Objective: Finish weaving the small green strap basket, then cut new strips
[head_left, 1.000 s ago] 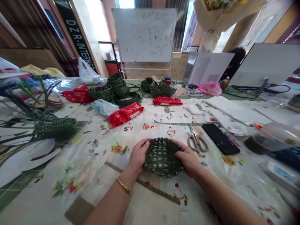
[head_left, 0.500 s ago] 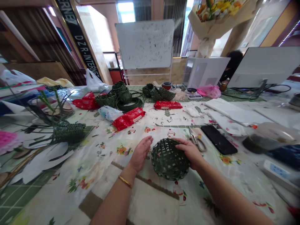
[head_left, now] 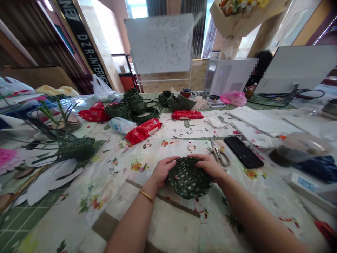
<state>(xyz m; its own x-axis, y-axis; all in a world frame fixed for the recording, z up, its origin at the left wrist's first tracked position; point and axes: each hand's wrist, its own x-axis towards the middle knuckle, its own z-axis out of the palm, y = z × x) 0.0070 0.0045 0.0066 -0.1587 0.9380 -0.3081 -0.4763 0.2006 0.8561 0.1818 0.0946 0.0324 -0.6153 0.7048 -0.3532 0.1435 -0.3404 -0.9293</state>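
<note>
A small dark green woven basket (head_left: 190, 180) is held above the flowered tablecloth, its open side tilted toward me. My left hand (head_left: 165, 170) grips its left rim, thumb on the inside edge and fingers behind. On the far right rim, my right hand (head_left: 210, 166) is closed the same way, with its fingertips partly hidden behind the weave. Beneath and to the left of the basket lies a pale cloth with brown borders (head_left: 173, 225). Just beyond my right hand are scissors (head_left: 220, 154).
A black phone (head_left: 244, 151) lies right of the scissors. Red packets (head_left: 144, 131) and several green woven pieces (head_left: 181, 102) sit farther back beside a coil of green strip (head_left: 147, 114). At left stands an unfinished woven piece (head_left: 76, 146) with loose strands. A person sits behind the monitor (head_left: 305, 72).
My left hand, open beside the basket before, has closed on its left rim. The basket has tipped so more of its inside faces me. The view has shifted slightly.
</note>
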